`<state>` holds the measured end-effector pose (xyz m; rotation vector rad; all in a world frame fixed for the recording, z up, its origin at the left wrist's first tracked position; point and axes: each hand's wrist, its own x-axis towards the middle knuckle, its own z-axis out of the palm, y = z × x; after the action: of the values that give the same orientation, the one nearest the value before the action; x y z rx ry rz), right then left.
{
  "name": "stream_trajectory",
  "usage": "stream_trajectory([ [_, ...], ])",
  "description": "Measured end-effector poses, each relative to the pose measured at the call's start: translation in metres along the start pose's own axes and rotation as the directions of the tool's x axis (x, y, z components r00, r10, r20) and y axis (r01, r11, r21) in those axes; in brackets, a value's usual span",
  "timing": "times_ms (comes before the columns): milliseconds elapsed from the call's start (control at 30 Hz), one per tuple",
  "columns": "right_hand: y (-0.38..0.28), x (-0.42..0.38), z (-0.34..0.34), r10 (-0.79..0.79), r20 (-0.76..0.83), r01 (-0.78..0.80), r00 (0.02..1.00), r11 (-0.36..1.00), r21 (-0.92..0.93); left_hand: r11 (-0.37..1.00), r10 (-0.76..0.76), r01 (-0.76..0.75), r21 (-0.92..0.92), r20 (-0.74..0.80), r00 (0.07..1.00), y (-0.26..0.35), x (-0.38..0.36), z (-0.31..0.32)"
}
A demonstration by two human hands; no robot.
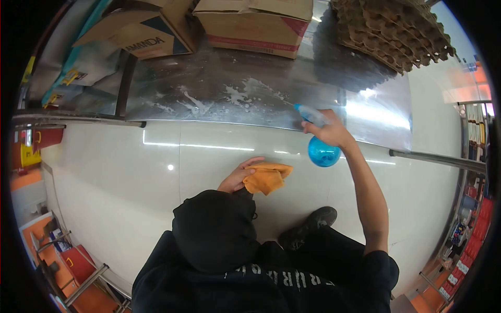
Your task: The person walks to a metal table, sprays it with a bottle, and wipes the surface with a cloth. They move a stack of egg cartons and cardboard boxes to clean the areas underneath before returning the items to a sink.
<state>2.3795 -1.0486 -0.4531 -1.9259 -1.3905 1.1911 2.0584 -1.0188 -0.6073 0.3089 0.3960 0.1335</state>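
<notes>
My right hand point(330, 130) is wrapped round the neck of a blue spray bottle point(323, 152), its nozzle pointing left over the front edge of a shiny metal table point(219, 73). White foamy splashes point(237, 95) lie on the metal surface, left of the nozzle. In my left hand point(241, 175), an orange cloth point(267, 178) is gripped and hangs folded above the floor, in front of my body.
Along the table's back stand an open cardboard box point(151, 36), a second carton point(255, 26) and stacked egg trays point(391, 31). Metal rails point(443, 160) extend at both sides. Shelves with red items point(469, 245) stand right; a red bin point(78, 263) is lower left.
</notes>
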Motion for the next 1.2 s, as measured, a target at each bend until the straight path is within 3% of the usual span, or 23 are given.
stream_trajectory([
  [100,-0.040,0.024,0.023,-0.110,0.007,0.110,0.994,0.993,-0.048,0.999,-0.014,0.015,0.034,-0.022,1.000,-0.003,0.002,-0.006],
  [300,-0.060,0.091,0.072,-0.086,0.002,0.086,0.996,0.993,-0.077,0.999,-0.019,0.020,0.032,-0.043,0.999,0.000,0.000,0.002],
  [400,-0.079,0.091,0.083,-0.115,-0.126,0.090,0.985,0.978,-0.189,0.999,-0.022,0.024,0.026,-0.050,0.999,0.000,0.001,-0.001],
  [500,-0.072,0.093,0.079,-0.207,-0.097,0.188,0.974,0.967,-0.174,1.000,-0.023,0.023,0.001,-0.038,0.999,0.001,0.000,-0.001],
  [600,-0.072,0.080,0.070,-0.347,0.040,0.349,0.937,0.935,-0.056,1.000,-0.015,0.015,-0.026,-0.015,1.000,0.001,0.001,0.001],
  [733,-0.049,0.031,0.053,-0.400,-0.118,0.408,0.909,0.911,0.055,0.999,-0.006,0.006,-0.049,-0.002,1.000,0.000,0.001,-0.002],
  [800,-0.032,-0.005,0.046,-0.373,-0.205,0.388,0.905,0.921,0.033,1.000,-0.009,0.009,-0.028,-0.011,1.000,-0.005,0.002,-0.011],
  [867,-0.012,-0.047,0.041,-0.190,-0.157,0.180,0.969,0.980,-0.081,1.000,-0.013,0.013,-0.001,-0.027,1.000,-0.007,0.001,-0.016],
  [933,0.033,-0.081,0.051,-0.209,-0.184,0.169,0.960,0.963,-0.210,0.999,-0.024,0.026,0.041,-0.044,0.999,-0.008,0.001,-0.015],
  [1000,0.073,-0.105,0.055,-0.278,-0.164,0.213,0.946,0.919,-0.332,0.969,0.036,-0.006,0.248,-0.117,0.993,-0.010,-0.002,-0.007],
  [1033,0.084,-0.118,0.055,-0.235,-0.179,0.163,0.955,0.925,-0.343,0.936,0.071,-0.014,0.352,-0.149,0.986,-0.006,-0.002,-0.003],
  [1133,0.116,-0.156,0.052,-0.110,-0.191,0.033,0.975,0.931,-0.364,0.810,0.138,-0.070,0.583,-0.073,0.988,0.009,0.002,0.008],
  [1200,0.141,-0.179,0.050,-0.029,-0.178,-0.037,0.984,0.933,-0.357,0.753,0.188,-0.150,0.641,0.009,0.982,0.017,0.007,0.008],
])
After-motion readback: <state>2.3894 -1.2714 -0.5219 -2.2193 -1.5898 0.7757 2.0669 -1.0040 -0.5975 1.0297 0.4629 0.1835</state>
